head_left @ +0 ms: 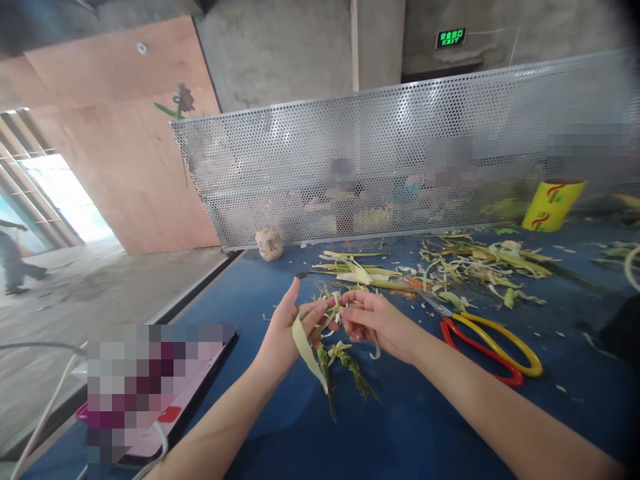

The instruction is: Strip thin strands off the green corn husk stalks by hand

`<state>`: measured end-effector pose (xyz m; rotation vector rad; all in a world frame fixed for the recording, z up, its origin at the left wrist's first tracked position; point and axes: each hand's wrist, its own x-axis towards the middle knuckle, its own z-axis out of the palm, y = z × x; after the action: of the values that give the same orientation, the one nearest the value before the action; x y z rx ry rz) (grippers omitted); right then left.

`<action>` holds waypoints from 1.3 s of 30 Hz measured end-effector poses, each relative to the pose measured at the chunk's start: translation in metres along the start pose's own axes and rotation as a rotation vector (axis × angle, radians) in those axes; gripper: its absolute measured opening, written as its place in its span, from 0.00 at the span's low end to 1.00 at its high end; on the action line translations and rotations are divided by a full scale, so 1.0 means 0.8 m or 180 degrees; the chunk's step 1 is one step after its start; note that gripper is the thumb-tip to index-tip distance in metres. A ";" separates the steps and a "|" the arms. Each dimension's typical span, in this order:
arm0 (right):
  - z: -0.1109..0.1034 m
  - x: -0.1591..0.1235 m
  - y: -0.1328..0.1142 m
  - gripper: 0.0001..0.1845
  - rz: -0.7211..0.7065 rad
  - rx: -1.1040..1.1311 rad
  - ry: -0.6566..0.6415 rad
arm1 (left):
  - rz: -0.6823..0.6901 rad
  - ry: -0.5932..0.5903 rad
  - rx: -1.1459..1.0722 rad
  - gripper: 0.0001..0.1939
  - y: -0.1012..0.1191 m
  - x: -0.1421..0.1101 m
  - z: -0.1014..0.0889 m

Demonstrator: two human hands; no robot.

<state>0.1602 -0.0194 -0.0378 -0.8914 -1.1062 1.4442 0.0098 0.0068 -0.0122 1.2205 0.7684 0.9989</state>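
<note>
My left hand [287, 330] is closed around pale green, husk-like leaf strips [309, 353], with its thumb raised. One long strip hangs down across the fingers. Opposite it, my right hand [385, 323] pinches the upper end of the same small bundle [337, 305]; its fingertips nearly meet those of the left. Wilted dark green sprigs [353, 370] dangle below or lie under the hands; which, I cannot tell. To the right, scissors [493, 347] with one red and one yellow handle rest on the blue tabletop [310, 443], blades among leaf scraps.
Leaf trimmings [480, 260] are strewn across the table's far side. A yellow roll [555, 205] and a whitish lump [269, 244] stand near the perforated metal screen [300, 160]. At left lies a partly blurred tablet-like device [200, 373] with a white cable. A person walks at far left.
</note>
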 end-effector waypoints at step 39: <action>0.003 -0.002 -0.001 0.13 -0.0387 -0.1420 -0.0150 | 0.0383 -0.0087 0.0314 0.42 0.011 -0.008 0.004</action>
<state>0.1587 -0.0217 -0.0363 -1.0798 -1.5257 1.1404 0.0084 0.0002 -0.0035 1.3760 0.7368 1.0501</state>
